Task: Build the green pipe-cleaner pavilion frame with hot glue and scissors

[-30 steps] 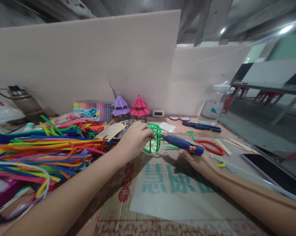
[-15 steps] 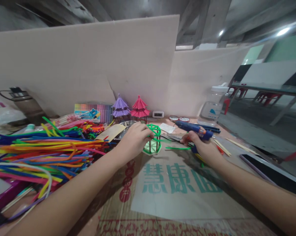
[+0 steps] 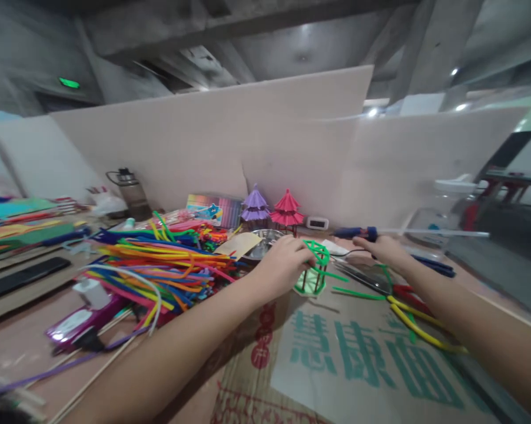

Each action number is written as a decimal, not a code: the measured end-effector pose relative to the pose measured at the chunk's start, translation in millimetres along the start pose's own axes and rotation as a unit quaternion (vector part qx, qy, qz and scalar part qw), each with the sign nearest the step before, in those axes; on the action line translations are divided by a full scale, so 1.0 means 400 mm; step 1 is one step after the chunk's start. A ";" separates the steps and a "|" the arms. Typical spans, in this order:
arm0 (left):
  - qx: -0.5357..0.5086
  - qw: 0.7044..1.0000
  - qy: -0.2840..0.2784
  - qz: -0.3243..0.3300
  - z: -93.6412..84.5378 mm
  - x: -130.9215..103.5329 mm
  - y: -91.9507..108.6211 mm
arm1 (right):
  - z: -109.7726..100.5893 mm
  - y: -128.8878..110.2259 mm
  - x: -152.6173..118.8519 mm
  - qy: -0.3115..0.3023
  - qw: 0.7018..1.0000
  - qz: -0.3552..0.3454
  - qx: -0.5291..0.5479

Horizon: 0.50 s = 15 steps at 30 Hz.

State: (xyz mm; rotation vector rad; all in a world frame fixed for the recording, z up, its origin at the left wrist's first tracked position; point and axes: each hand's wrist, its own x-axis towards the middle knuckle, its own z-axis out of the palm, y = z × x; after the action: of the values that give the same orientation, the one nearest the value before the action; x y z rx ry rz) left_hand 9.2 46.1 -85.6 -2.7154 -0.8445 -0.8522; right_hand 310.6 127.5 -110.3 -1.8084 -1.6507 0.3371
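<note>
My left hand is closed with its fingertips on the upper ring of a small pavilion frame, which has green pipe-cleaner edges, dark posts and a pale green base. The frame stands upright on the cardboard. To the right, my right hand grips a blue hot glue gun held above the table, its nozzle pointing left. A clear glue stick juts out of the gun's back. Below lie loose green pipe-cleaner pieces and scissors.
Left of the frame spreads a pile of coloured pipe cleaners. Purple and red pavilions stand behind, near a metal bowl. Yellow-handled pliers lie under my right forearm. A clear jar stands at the back right.
My view has turned left, so everything sits further right. The glue gun has swung to a more level pose and moved away from me. My left hand stays on the pavilion frame.
</note>
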 end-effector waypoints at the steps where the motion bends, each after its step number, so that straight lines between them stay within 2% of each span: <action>1: -0.001 1.000 0.002 0.000 0.001 -0.001 0.000 | 0.016 0.008 0.004 -0.010 1.000 -0.005 -0.001; 4: 0.003 1.000 0.003 0.005 0.003 -0.004 0.003 | 0.043 0.029 0.004 -0.036 0.999 -0.040 0.002; 7: 0.010 1.000 -0.006 0.012 0.006 -0.004 0.004 | 0.041 0.039 0.002 -0.052 0.996 -0.072 0.001; 15: 0.012 1.000 -0.011 0.010 0.003 0.002 0.006 | 0.024 0.040 0.011 -0.038 0.997 -0.055 -0.048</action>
State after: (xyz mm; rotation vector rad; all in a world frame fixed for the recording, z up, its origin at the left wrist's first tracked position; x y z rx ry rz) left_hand 11.9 44.8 -86.2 -2.7122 -0.8237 -0.8050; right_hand 318.0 134.6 -126.3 -1.7843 -1.8402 0.2865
